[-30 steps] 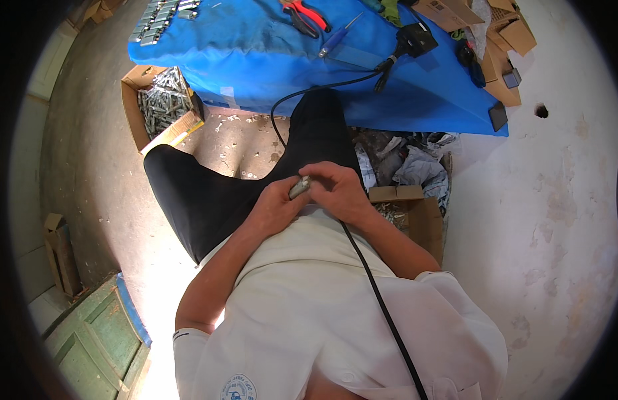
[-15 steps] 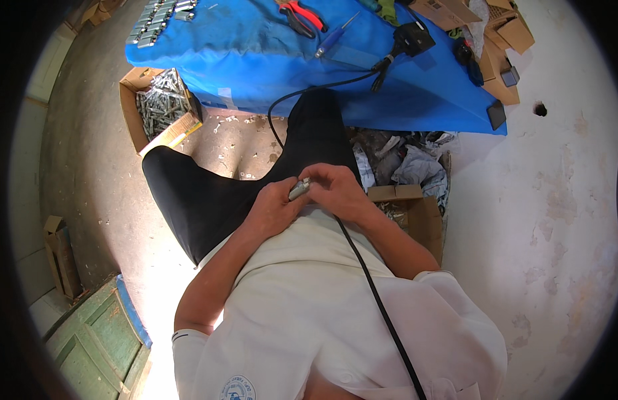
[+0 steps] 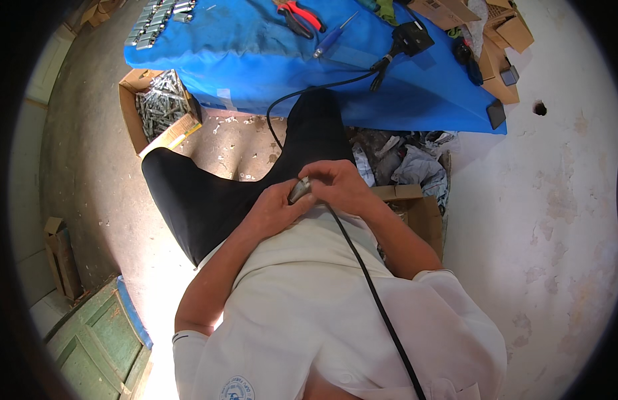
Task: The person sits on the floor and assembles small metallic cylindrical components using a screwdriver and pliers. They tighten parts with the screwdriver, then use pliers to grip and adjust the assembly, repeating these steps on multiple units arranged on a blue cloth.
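A seated person in a pale short-sleeved shirt and dark trousers holds a small grey metal piece [image 3: 299, 190] at the lap, both hands closed around it. The left hand [image 3: 272, 212] curls under the piece with its fingers folded in; the right hand [image 3: 340, 187] wraps over the top, fingers bent down onto it, so that only the grey tip shows between the two. The hands touch each other at the knuckles.

A black cable [image 3: 362, 267] runs from the held piece down across the shirt toward the lower edge of the view. A second stretch of black cable [image 3: 302, 93] loops up past the knee to a black plug block [image 3: 407, 40] lying on the blue-covered desk [image 3: 255, 60].

On the desk, well apart from the hands, lie red-handled pliers [image 3: 299, 15], a blue-handled screwdriver [image 3: 330, 39] and a row of small metal parts [image 3: 152, 23] at the far left corner. Cardboard boxes [image 3: 495, 40] crowd its right end.

On the floor beside the left knee stands an open cardboard box of metal pieces [image 3: 159, 107]. Another cardboard box [image 3: 415, 207], with crumpled paper and rags [image 3: 405, 157] behind it, sits just beside the right forearm. A green wooden panel [image 3: 99, 347] lies at the lower left.
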The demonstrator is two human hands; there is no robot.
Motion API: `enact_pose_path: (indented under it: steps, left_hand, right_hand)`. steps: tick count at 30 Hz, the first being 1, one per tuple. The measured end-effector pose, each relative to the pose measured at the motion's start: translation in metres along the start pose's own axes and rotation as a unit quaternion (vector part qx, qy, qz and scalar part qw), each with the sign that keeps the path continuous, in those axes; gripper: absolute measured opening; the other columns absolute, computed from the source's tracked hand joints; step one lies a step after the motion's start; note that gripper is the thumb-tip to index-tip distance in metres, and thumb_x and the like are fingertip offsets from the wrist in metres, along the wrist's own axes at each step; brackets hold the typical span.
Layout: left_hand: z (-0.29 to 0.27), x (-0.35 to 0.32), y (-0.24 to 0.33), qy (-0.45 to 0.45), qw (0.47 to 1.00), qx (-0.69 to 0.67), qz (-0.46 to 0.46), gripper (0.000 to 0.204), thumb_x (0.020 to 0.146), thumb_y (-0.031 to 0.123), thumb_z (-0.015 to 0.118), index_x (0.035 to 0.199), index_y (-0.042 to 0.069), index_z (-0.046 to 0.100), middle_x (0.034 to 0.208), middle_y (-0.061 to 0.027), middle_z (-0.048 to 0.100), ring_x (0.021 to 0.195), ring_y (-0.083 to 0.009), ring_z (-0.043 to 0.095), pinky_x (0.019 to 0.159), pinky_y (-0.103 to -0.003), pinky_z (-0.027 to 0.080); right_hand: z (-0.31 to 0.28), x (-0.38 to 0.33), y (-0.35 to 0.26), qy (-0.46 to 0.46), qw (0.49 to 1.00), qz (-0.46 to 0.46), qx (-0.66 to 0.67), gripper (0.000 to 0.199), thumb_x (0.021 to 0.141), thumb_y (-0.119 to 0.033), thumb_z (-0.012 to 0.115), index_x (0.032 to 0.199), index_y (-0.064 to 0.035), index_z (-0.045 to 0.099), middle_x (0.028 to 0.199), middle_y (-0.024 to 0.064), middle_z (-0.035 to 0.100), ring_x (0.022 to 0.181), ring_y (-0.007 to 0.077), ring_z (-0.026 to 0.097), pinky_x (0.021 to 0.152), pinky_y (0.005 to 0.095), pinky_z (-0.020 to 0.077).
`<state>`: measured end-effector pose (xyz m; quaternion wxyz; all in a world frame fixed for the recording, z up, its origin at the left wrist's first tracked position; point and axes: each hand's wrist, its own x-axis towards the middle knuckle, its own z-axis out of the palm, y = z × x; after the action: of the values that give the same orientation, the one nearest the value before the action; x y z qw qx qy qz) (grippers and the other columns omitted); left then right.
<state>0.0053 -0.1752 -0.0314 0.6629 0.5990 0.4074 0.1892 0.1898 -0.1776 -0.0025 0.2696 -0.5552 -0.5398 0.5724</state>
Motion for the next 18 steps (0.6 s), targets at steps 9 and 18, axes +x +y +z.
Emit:
enact_pose_path:
  steps: [9,18]
  left_hand:
    - [-0.0052,-0.0002,-0.0070,-0.018,0.999,0.037,0.010,0.035,0.095,0.035,0.056,0.091,0.000,0.057,0.071,0.0009,0.051,0.069,-0.0063,0.042,0.059,-0.026,0.039]
    - [-0.0053,-0.0003,-0.0047,-0.028,0.998,0.042,0.033,0.033,0.095,0.032,0.056,0.090,0.000,0.055,0.069,0.0010,0.049,0.066,-0.0066,0.041,0.057,-0.026,0.038]
  right_hand:
    - [-0.0080,0.0042,-0.0095,-0.048,0.993,0.050,-0.094,0.024,0.080,-0.007,0.056,0.098,0.0061,0.065,0.083,0.0086,0.067,0.078,0.0101,0.060,0.071,0.0243,0.0487]
    - [-0.0075,0.0032,-0.0069,-0.044,0.998,0.011,-0.036,0.019,0.079,-0.005,0.057,0.094,0.0042,0.066,0.080,0.0061,0.067,0.074,0.0085,0.059,0.068,0.0240,0.0483]
